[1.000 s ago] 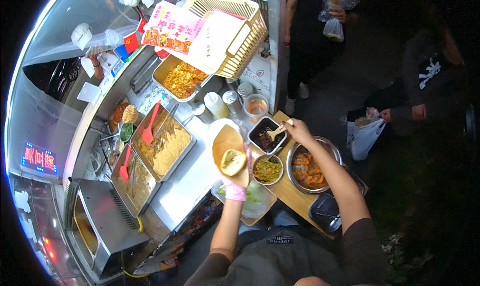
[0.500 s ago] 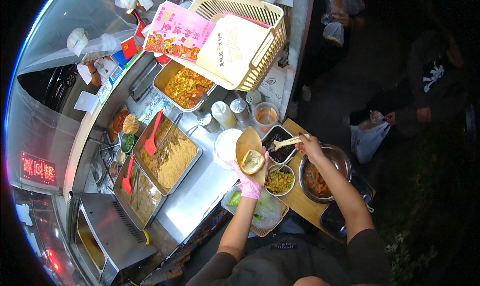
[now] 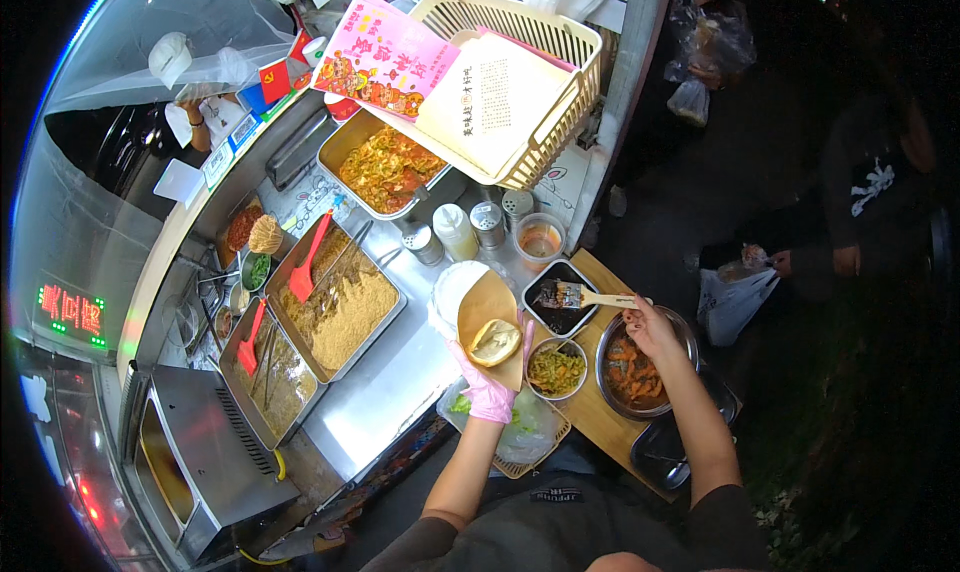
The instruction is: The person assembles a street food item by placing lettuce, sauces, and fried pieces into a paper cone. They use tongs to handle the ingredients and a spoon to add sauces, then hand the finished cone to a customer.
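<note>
My left hand [image 3: 486, 392], in a pink glove, holds a brown paper bag [image 3: 487, 300] with a pale bun [image 3: 495, 343] resting in its mouth. My bare right hand [image 3: 650, 329] is closed on the wooden handle of a flat brush [image 3: 606, 299]. The brush's bristles are over or in the dark sauce [image 3: 560, 319] of a white rectangular tub. Just right of the bun, a round bowl holds chopped greenish-yellow pickles [image 3: 557, 370]. Beneath my right forearm stands a steel bowl of reddish-brown food [image 3: 630, 372].
On the left, metal trays hold tan crumbs [image 3: 358, 317] and red spatulas [image 3: 307, 272]. Shaker jars [image 3: 488, 224] and a squeeze bottle [image 3: 455, 234] stand behind the bag. A cream basket [image 3: 565, 122] holds paper bags. Lettuce lies in a plastic-lined basket [image 3: 540, 447]. People stand outside the counter.
The brush has turned flatter, its bristles now further over the dark sauce, and my right hand has moved slightly lower. The bagged bun sits lower in view. The whole view has shifted a little.
</note>
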`<state>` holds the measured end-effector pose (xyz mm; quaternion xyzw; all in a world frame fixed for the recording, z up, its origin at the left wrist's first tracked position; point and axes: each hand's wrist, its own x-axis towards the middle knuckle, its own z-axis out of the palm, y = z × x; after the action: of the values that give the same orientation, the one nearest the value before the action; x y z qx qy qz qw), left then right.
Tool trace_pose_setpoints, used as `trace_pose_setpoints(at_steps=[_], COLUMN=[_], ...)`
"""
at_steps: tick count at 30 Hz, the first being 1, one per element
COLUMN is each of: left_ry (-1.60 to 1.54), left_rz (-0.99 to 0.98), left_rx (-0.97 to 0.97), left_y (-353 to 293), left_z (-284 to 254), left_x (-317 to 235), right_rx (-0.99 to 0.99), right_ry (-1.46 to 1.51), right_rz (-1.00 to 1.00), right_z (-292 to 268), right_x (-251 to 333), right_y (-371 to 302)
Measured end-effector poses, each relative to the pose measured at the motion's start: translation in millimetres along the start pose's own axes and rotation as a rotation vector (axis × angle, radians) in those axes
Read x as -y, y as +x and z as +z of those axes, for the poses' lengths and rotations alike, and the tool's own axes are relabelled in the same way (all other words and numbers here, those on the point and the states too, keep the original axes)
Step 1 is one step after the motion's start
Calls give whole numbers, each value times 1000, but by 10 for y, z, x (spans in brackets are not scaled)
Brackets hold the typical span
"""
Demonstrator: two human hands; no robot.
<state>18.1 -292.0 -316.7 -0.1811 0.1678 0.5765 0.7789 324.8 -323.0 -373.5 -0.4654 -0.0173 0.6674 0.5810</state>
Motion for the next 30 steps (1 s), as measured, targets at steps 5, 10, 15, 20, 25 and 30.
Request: trace_pose_setpoints(at_steps=[5, 10, 15, 20, 25, 30], left_ry=[73, 321, 390, 454, 295, 234], left_rz=[-2, 3, -126, -251, -313, -397], left_rx=[-36, -5, 89, 152, 193, 178], left_y=[31, 56, -76, -210, -150, -116], left_z=[125, 155, 343, 559, 531, 617], left_x=[29, 133, 176, 277, 232, 319], right_rx=[108, 219, 514, 780, 781, 768], right_ry=[-62, -376, -1003, -1523, -1538, -1587], right_rz=[-92, -212, -649, -902, -942, -967], right_z=[330, 930, 1390, 1919, 2027, 2033], right_x=[280, 583, 792, 800, 919, 723], right_y=[-501, -1129, -1460, -1826, -2019, -2062])
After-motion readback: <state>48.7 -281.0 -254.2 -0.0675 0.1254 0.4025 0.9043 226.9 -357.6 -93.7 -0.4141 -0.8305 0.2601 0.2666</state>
